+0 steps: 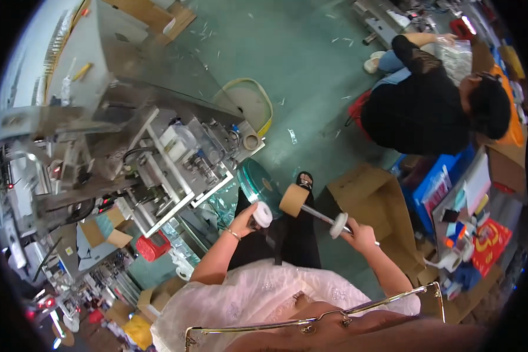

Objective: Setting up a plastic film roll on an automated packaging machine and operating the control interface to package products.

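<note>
My left hand (pixel 242 222) is closed around a white round flange (pixel 263 215), with a darker part beneath it that I cannot make out. In my right hand (pixel 361 237) is a metal rod (pixel 318 213), gripped near its lower right end. A tan cylinder like a cardboard core (pixel 292 200) sits on the rod's far end. Next to my right fingers, a white collar (pixel 338 225) surrounds the same rod. Beyond my left hand stands a large teal roll of film (pixel 258 179), partly hidden by my hand and leg.
A metal machine with a white frame (pixel 170 202) fills the left side. An open cardboard box (pixel 366 202) stands at my right. A seated person in black (pixel 419 111) works at the cluttered bench beyond. A yellow-rimmed bin (pixel 267 102) and plastic scraps are on the green floor.
</note>
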Demonstrator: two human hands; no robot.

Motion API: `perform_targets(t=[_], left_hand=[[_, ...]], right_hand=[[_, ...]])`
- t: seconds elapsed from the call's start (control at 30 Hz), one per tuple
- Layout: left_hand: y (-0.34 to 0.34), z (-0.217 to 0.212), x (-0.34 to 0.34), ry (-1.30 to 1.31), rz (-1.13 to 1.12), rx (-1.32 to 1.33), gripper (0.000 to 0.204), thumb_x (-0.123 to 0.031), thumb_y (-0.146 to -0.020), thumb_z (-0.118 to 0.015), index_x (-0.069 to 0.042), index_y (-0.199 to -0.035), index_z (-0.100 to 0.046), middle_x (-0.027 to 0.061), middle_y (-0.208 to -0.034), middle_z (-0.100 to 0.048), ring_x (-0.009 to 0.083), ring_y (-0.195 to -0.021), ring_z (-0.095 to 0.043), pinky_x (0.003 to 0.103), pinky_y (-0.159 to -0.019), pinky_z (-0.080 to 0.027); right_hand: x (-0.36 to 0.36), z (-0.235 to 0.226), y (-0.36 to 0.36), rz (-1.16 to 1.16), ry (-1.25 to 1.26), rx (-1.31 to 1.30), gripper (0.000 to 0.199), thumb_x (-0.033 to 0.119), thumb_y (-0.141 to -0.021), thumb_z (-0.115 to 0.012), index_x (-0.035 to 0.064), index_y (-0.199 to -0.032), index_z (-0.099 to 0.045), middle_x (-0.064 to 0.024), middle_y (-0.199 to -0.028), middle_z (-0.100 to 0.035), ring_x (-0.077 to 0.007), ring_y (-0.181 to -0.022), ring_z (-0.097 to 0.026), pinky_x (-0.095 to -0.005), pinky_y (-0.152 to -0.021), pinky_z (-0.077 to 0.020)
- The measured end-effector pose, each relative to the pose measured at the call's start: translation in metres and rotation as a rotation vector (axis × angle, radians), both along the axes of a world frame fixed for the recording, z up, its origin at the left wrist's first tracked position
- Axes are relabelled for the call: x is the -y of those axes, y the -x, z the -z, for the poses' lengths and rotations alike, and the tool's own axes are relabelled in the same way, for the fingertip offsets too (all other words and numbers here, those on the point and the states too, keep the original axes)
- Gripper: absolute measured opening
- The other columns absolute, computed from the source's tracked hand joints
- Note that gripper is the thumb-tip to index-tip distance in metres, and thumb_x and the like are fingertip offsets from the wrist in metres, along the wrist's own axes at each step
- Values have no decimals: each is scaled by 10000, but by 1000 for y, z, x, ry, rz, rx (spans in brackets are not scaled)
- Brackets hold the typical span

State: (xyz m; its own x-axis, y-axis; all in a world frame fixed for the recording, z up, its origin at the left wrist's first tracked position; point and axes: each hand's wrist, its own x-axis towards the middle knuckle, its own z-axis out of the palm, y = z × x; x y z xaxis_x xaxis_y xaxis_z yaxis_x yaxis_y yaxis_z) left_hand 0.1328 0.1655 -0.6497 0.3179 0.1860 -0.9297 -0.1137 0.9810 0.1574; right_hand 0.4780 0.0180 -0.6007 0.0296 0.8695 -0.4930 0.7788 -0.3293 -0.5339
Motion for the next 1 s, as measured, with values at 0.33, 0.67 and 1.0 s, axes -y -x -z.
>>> perform_targets(t=[0.33, 0.67, 1.0], left_hand=[[63, 97, 60, 145, -3, 96, 511, -452, -878, -369, -39, -1175, -419, 199, -1156, -503, 223, -951, -560, 249, -603, -467], [76, 120, 44, 115, -52, -95, 316, -362, -832, -517, -99, -1006, -516, 27, -810, -580, 106, -648, -552, 239, -510, -435], [135, 322, 26, 154, -211, -636, 224, -260, -795, -582, -129, -962, -510, 28, -723, -521, 122, -498, -479, 251, -423, -371]], right_hand=[[-175, 299, 60, -150, -3, -24, 356, 359, -793, -530, 114, -1037, -445, -118, -679, -598, -308, -615, -584, -422, -536, -451], [-224, 298, 132, -140, 144, 37, 337, 333, -814, -510, 112, -1046, -408, -145, -677, -606, -321, -610, -597, -416, -536, -462], [-110, 322, 34, -282, 307, 91, 332, 357, -789, -528, 123, -1019, -474, -111, -695, -603, -306, -589, -589, -410, -507, -466]])
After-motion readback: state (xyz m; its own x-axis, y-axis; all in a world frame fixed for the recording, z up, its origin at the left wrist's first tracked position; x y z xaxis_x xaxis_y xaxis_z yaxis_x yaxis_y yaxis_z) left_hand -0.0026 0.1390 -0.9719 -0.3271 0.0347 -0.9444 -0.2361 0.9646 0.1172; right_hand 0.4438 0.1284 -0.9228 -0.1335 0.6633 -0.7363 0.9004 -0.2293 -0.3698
